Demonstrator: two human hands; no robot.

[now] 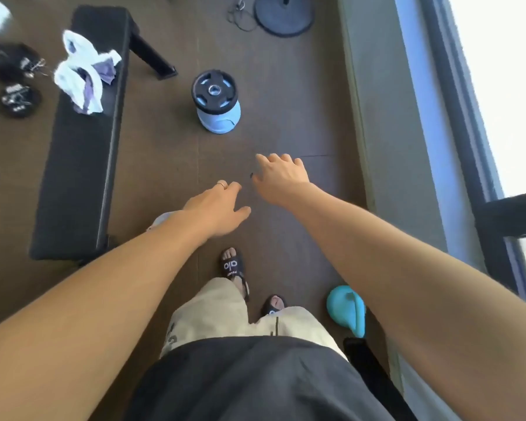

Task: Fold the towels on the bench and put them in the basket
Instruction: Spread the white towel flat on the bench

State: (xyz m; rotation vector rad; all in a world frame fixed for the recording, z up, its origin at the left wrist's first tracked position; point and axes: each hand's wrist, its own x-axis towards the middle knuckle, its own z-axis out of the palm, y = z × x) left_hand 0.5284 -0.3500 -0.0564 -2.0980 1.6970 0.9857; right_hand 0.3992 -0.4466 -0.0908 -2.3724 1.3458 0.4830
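Observation:
A crumpled heap of white and purple towels (84, 75) lies on the far part of a long black bench (76, 183) at the left. My left hand (216, 208) and my right hand (281, 176) are stretched out over the brown floor, to the right of the bench. Both hold nothing, with fingers loosely spread. A ring shows on the left hand. No basket can be made out; a pale object (161, 220) peeks from under my left forearm.
A black weight plate rests on a blue cylinder (216, 101) ahead on the floor. A round stand base (283, 15) with a cable lies farther off. A teal kettlebell (346, 309) sits by my right foot. Dark bags (11, 77) lie left of the bench; a window wall runs along the right.

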